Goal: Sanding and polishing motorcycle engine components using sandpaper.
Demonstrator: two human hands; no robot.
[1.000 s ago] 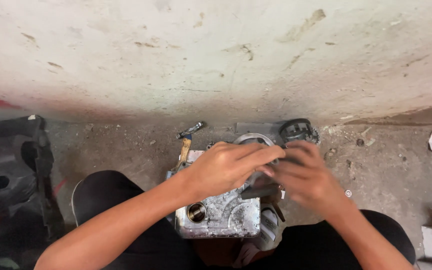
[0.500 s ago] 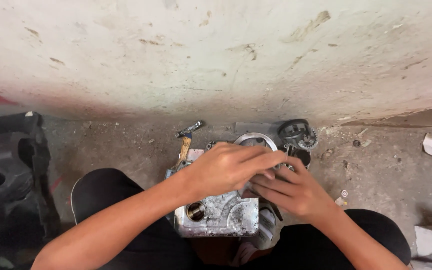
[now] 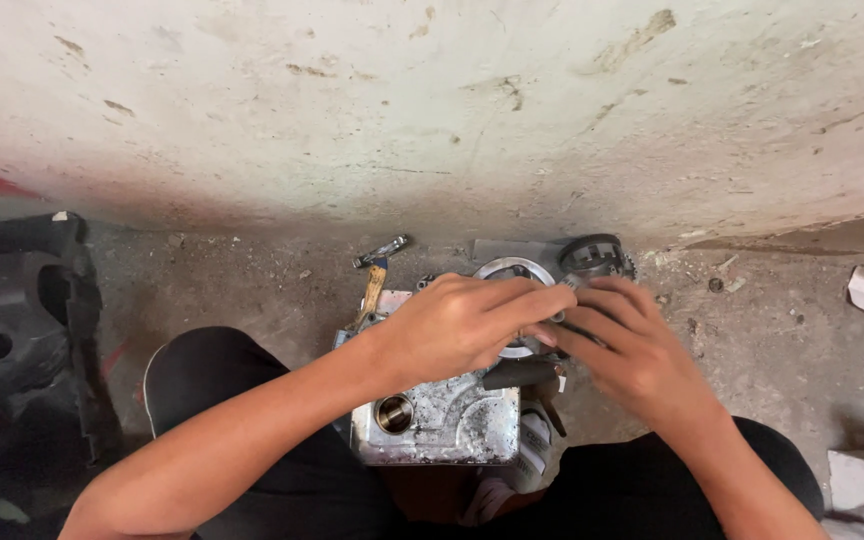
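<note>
Right hand [image 3: 627, 345] has moved up since 0.5 s ago, fingers flat and close together, holding nothing visible. Left hand [image 3: 462, 322] lies curled over the metal engine block [image 3: 437, 425] between the knees; its grip cannot be told. Hammer [image 3: 374, 275] and gear [image 3: 592, 258] lie far, near the wall [image 3: 432, 110].

A rough repair workshop floor — gritty concrete [image 3: 772, 340] strewn with debris below a stained, chipped wall [image 3: 432, 110], a hammer [image 3: 376, 272], a toothed gear [image 3: 594, 257] and a metal engine casing [image 3: 442, 420] lying about — no bench.
</note>
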